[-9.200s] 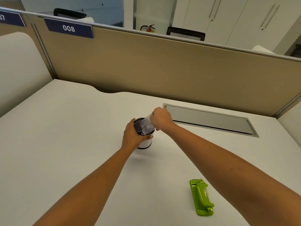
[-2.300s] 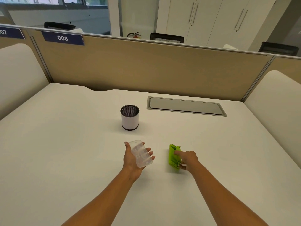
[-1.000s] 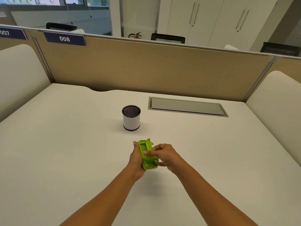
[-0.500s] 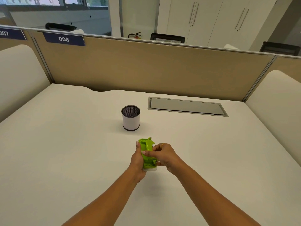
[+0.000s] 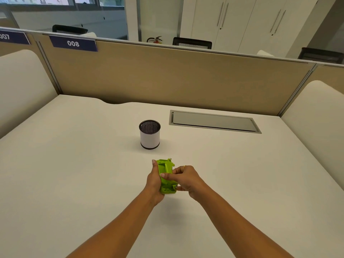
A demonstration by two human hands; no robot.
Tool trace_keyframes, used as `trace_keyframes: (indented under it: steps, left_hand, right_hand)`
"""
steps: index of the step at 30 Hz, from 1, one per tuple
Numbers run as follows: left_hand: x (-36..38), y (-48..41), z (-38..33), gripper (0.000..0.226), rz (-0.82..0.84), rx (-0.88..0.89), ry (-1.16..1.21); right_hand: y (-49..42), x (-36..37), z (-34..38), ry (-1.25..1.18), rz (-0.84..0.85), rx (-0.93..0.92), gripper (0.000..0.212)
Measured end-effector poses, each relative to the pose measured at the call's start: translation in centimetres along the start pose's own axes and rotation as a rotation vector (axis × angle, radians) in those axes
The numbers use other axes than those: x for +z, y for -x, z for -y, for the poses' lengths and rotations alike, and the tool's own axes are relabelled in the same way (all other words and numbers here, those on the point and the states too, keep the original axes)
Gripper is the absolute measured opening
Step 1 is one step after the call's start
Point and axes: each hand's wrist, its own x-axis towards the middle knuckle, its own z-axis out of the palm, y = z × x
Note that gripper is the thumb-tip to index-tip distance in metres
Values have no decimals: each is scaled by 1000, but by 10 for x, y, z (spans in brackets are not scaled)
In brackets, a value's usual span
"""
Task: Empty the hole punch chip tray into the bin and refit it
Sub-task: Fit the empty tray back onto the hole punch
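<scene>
Gripping the bright green plastic hole punch (image 5: 166,175) from both sides, the hands hold it low over the white table (image 5: 74,164), close to the person. Whether its near end rests on the surface I cannot tell. The left hand (image 5: 153,180) wraps the left edge, thumb lying up along the far corner. The right hand (image 5: 188,180) closes on the right edge, thumb pressed across the green top.

The chip tray cannot be made out. If it is on, it sits against the underside, hidden by the punch and the left palm, so there is no telling whether it has seated.

The likely failure is a half-fitted tray. Squeezing from the sides while one end catches and the other stays proud would leave it skewed, and it would probably drop off once the punch is set down. Pressing hard with the thumb on the lever side could also work the punch instead of seating the tray. A smooth plastic body held only at its edges may twist or slip out of the grip.

Beyond the hands, well apart, the small round white bin with a black mesh mouth (image 5: 149,138) stands upright. A knock from a slipping punch could tip it and spill its contents. Farther right lies a grey metal hatch (image 5: 214,121), then the beige partition (image 5: 167,75).
</scene>
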Motion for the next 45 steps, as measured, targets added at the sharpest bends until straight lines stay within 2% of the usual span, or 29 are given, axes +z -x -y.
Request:
trace_keyframes:
  steps: [13,15,20,27,33,45]
  left_hand:
    - [-6,4,-3,49,82,-29,15]
    - [-5,4,-4,48,118,-25,32]
    - [-2,5,-5,56,194,-6,13]
    - [0,13,-6,60,277,-37,15]
    - [1,17,-7,59,280,-44,-52]
    - [0,20,-5,60,301,-67,-87]
  right_hand:
    - [6,-9,5,110,10,-12,35]
    - [4,-12,6,133,-57,-50,32]
    - [-2,-17,4,232,-353,-212,27]
    - [-6,-31,7,6,-123,-152,25]
    - [-8,-34,7,78,-54,-142,27]
    - [-13,-39,4,-42,30,-27,26]
